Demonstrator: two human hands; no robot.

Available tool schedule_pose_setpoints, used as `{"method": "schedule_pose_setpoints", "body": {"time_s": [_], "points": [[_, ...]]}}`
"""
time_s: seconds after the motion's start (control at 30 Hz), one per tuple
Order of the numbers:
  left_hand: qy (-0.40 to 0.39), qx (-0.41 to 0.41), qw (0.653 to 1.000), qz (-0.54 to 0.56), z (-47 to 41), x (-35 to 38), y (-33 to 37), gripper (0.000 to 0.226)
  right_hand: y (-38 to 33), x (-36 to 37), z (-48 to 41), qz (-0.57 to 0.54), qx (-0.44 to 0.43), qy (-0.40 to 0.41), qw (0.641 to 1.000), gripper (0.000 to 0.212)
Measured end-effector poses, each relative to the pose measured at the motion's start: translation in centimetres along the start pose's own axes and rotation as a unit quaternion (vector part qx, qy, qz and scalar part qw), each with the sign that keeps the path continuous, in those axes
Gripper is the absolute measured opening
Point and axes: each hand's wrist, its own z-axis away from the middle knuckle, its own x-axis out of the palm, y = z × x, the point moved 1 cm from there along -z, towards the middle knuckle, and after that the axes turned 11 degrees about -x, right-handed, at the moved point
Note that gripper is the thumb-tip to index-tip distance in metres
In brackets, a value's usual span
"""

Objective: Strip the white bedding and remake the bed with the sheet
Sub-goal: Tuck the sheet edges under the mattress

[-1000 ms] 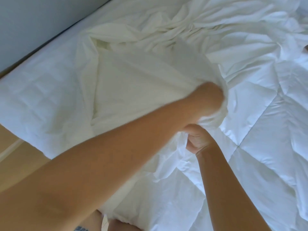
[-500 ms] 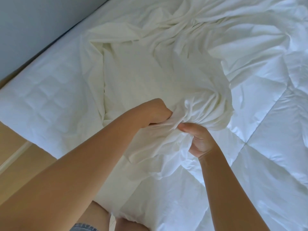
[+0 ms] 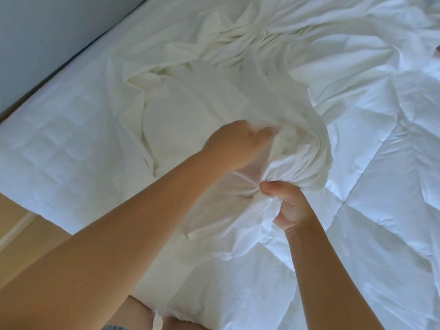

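A cream-white sheet (image 3: 209, 108) lies crumpled across the middle of the bed, and part of it is gathered into a bunch (image 3: 300, 160). My right hand (image 3: 289, 207) grips that bunch from below, thumb pressed into the folds. My left hand (image 3: 234, 145) reaches forward just left of the bunch. Its fingertips go into a fold of the sheet and are blurred, so its hold is unclear. A thin flap of the sheet hangs down between my forearms. Under the sheet on the left lies the quilted white mattress cover (image 3: 59, 148).
A white quilted duvet (image 3: 381, 186) covers the right side of the bed, wrinkled at the top. A grey wall (image 3: 47, 32) runs along the bed's far left edge. Wooden floor (image 3: 21, 236) shows at the lower left, beside the mattress corner. My legs touch the bed's near edge.
My left hand, far out on the sheet a second ago, pulled fabric back to my right hand, then moved forward again. The bunch in my right hand has grown.
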Motion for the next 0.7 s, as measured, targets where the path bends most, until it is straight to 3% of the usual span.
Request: {"method": "schedule_pose_setpoints", "body": {"time_s": [0.1, 0.23, 0.33, 0.4, 0.47, 0.6, 0.7], "points": [[-0.083, -0.159, 0.981, -0.078, 0.5, 0.4, -3.3, 0.065, 0.7, 0.1, -0.2, -0.024, -0.007, -0.004, 1.000, 0.035], [-0.225, -0.164, 0.960, 0.016, -0.3, 0.6, -2.5, 0.037, 0.7, 0.4, -0.5, 0.024, 0.036, -0.013, 0.999, 0.031], [-0.205, -0.143, 0.952, 0.179, -0.9, 0.2, 0.2, 0.034, 0.2, 0.5, -0.4, 0.053, 0.056, -0.003, 0.997, 0.030], [-0.187, -0.086, 0.945, 0.254, -0.7, 0.2, 3.1, 0.033, 0.0, 1.1, -0.5, 0.069, 0.071, 0.010, 0.995, 0.027], [-0.191, -0.025, 0.959, 0.206, -0.1, 1.0, 6.2, 0.030, -0.3, 1.6, -0.9, 0.076, 0.071, 0.014, 0.994, 0.026], [-0.226, 0.001, 0.965, 0.131, -0.1, 1.8, 8.3, 0.025, -0.9, 1.5, -0.7, 0.059, 0.045, 0.009, 0.997, 0.007], [-0.123, -0.003, 0.988, 0.088, -0.6, -0.2, 4.5, 0.026, -0.2, 0.3, 0.4, 0.015, 0.026, 0.022, 0.999, 0.017]]}}
